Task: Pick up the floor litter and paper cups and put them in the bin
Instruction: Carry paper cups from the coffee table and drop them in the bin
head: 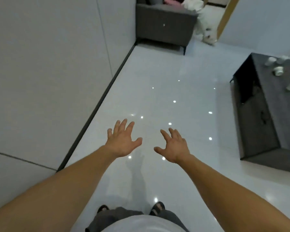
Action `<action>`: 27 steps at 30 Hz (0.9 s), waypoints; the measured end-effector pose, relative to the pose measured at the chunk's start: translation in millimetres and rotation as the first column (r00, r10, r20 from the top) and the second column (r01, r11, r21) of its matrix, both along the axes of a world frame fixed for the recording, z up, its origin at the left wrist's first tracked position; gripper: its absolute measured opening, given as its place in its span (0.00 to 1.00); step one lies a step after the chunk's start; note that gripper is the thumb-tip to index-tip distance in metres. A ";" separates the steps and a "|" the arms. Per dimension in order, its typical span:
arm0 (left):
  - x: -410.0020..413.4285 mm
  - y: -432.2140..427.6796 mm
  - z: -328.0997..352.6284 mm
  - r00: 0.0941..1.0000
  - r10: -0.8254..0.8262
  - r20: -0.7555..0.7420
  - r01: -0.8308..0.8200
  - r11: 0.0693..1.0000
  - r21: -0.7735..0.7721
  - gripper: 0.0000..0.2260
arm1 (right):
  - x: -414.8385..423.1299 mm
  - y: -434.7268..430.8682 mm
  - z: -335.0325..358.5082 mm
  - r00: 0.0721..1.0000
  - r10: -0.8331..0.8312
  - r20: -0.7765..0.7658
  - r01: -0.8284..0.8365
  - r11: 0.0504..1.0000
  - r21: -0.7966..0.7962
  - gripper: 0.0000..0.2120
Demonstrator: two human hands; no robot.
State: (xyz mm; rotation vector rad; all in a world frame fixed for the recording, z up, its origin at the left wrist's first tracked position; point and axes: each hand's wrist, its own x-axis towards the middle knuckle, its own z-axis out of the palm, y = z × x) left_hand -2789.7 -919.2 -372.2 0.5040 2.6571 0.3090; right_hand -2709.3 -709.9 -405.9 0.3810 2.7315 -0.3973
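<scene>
Left hand [123, 141] and right hand [173, 147] spread, holding nothing, what look like paper cups [278, 71] on dark table [264, 114]

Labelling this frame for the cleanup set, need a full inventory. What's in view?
cups: about four, white, on the table top at right, some tipped
table: one, dark grey, right edge
white heap: one, white, on the floor between sofa and doorway; too blurred to identify
sofa: one, grey, far end by the wall
cushion: one, pink, on the sofa
floor: white, glossy, dotted with light reflections
wall: pale grey, left
sandals: two, dark, bottom edge
left hand: one, empty, fingers spread, above the floor
right hand: one, empty, fingers spread, beside the left
</scene>
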 end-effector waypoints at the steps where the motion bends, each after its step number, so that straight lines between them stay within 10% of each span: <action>1: -4.2 29.8 4.7 0.998 -0.058 -0.015 0.058 0.998 0.003 0.36 | 4.0 23.4 4.0 0.999 -0.053 -0.008 0.053 0.999 -0.002 0.41; 27: -258.9 522.5 -10.2 0.695 -0.717 -0.048 0.718 0.696 -0.002 0.36 | -106.8 411.7 21.3 0.646 -0.763 0.014 0.763 0.646 0.017 0.41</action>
